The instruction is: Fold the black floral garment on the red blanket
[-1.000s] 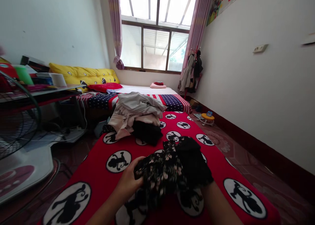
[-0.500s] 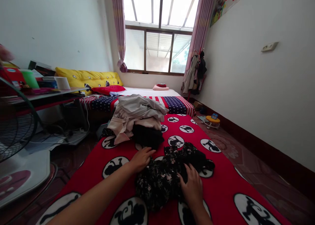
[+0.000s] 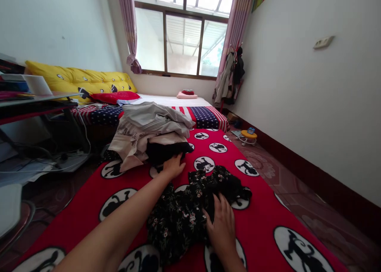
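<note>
A black floral garment (image 3: 181, 220) lies crumpled on a red blanket (image 3: 262, 208) with monkey prints in white circles. My right hand (image 3: 222, 222) rests on its right part, fingers stretched out over the dark cloth. Farther forward, my left hand (image 3: 174, 167) reaches to the near edge of a plain black garment (image 3: 163, 152), touching it with extended fingers; the fingertips are partly lost against the dark cloth. This black piece lies at the front of a heap of pale grey and beige clothes (image 3: 149, 121).
Beyond the blanket stands a bed with a stars-and-stripes cover (image 3: 205, 116), a red pillow (image 3: 116, 97) and a yellow cushion (image 3: 89, 81). A cluttered desk (image 3: 59, 98) is at the left. On the right floor stands a small yellow stool (image 3: 249, 135); clothes hang on a rack (image 3: 226, 77).
My left hand has moved forward from beside the floral garment to the black garment at the heap. My right hand stays on the floral garment. The view has shifted slightly.
</note>
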{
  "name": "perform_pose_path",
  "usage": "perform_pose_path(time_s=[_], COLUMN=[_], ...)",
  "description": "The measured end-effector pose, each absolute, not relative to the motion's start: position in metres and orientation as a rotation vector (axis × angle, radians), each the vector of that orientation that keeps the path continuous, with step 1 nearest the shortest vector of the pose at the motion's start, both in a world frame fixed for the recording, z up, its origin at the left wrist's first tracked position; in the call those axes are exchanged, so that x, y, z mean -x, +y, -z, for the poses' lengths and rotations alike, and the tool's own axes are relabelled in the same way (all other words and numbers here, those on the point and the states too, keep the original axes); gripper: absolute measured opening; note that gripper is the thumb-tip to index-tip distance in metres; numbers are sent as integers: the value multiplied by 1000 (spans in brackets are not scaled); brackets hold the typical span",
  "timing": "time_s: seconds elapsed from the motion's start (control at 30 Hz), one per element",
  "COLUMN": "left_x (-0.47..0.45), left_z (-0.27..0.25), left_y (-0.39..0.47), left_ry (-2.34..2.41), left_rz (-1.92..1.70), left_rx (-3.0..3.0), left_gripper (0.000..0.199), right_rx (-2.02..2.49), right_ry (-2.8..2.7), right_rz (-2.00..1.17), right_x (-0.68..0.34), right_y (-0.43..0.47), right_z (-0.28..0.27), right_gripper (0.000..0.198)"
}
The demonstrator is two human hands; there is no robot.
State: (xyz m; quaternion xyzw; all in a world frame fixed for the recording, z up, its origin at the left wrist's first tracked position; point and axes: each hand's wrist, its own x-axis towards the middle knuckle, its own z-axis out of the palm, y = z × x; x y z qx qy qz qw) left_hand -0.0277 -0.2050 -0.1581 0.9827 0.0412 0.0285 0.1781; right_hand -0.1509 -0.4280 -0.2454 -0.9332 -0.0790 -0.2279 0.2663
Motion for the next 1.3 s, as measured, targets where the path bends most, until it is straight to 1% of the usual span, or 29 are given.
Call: perform_pose_path(time_s=[0.13,0.23,0.3,0.33,0.37,0.43,0.47,0.5,0.57,0.63,0.83,0.93,1.0,1.1,1.2,1.23,1.3], left_x=[36,59,81,93,105,126,136,145,161,176,213,232,243,254,260,261,263], left_z=[161,165,167,167,167,165,164,162,160,161,188,198,198,191,185,183,176], left_y=[-243,-259,-261,-259,-257,-249,-243,-237,-221,-199,-113,-81,-72,-75,-81,-83,-86], left_ry=[168,-6,-195,-272,-318,-325,-310,-288,-205,-55,533,740,795,758,662,641,620], left_rz=[-62,-13,-2,-7,-22,-94,-153,-220,-331,-380,-497,-616,-713,-764,-604,-530,-441], left_rx=[-2714,-2620,-2524,-2486,-2463,-2439,-2412,-2366,-2231,-2066,-1478,-1328,-1333,-1486,-1853,-1945,-1981], left_gripper=[75,81,78,71,60,36,26,20,16,19,45,45,46,59,73,74,68], right_rx=[2454,2335,2246,2199,2148,2038,1980,1923,1816,1737,1720,1744,1780,1827,1886,1906,1939], right_ry=[-197,-159,-143,-142,-140,-106,-71,-29,51,91,48,-14,-57,-146,-285,-328,-388], right_rz=[595,580,577,579,587,627,655,681,709,704,659,635,637,628,642,659,715], right_x=[153,154,154,154,154,154,154,154,154,155,155,156,157,160,162,163,164], right_y=[-431,-433,-435,-436,-437,-439,-441,-442,-445,-447,-446,-444,-442,-439,-436,-436,-435], right_z=[240,234,231,229,228,227,227,227,228,229,231,229,228,226,223,221,218], right_gripper=[53,34,22,19,19,21,23,25,28,31,31,31,31,30,28,27,25])
